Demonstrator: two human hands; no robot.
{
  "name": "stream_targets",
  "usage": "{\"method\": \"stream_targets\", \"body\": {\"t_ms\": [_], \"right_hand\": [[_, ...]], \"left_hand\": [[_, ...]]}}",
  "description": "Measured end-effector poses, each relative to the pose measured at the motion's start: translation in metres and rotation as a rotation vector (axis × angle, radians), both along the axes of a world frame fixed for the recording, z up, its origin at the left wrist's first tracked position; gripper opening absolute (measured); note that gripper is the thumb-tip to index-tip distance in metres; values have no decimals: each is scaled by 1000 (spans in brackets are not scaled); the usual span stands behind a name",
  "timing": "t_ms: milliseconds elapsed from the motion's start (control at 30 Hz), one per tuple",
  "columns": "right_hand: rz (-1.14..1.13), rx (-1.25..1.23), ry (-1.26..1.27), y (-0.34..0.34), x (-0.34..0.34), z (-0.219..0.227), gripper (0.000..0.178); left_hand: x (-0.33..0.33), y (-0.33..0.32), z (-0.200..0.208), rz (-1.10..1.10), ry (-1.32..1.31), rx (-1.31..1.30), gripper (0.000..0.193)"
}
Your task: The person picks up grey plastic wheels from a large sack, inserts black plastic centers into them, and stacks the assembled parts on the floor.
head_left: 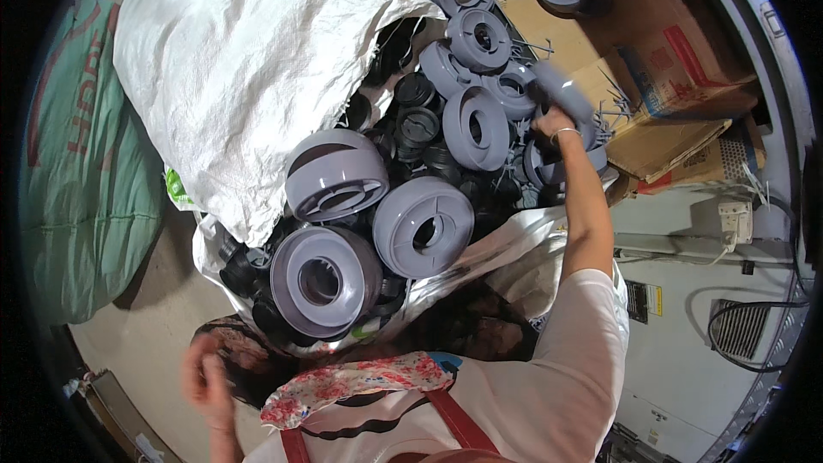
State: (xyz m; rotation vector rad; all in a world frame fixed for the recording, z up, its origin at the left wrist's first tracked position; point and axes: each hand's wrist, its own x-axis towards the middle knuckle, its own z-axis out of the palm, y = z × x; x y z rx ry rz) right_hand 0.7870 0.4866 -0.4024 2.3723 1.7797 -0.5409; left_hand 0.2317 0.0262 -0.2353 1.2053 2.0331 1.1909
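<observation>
On the right of the pile, my right hand [555,123] is closed on the lower edge of a grey plastic ring [561,88], which is tilted and blurred by motion. Several like rings lie near it, among them a flat one [475,129] with a central hole. My left hand [206,377] is off at the lower left, smeared by motion; its fingers look apart and I see nothing in them. Closer to me sit more grey rings: a cup-like one [291,287], a flanged one [423,227] and a deep one [337,175]. Black round plastic parts [417,126] lie under and between them.
A large white woven sack [249,60] covers the upper left, with a green sack [90,163] beyond it. Thin grey sprue pieces [613,103] stick out beside an opened cardboard box [686,133]. A pale machine panel [686,291] with a hanging black cable stands at right.
</observation>
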Motion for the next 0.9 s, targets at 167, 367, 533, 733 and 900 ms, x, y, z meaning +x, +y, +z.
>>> {"method": "stream_targets", "body": {"t_ms": [167,367,533,733,900], "right_hand": [[336,139,367,-63,-66,40,66],[517,-127,391,-101,-121,106,45],[295,471,444,-50,-141,132,35],[374,407,25,63,-177,89,67],[131,278,-62,130,-162,29,96]], "left_hand": [[-149,-160,-115,628,118,-445,41],[-45,-244,-263,152,-12,-1280,40],[-24,-203,-289,1,-30,-1243,38],[-26,-191,-307,-65,-26,-1304,36],[-58,-184,-310,-153,-29,-1396,35]]}}
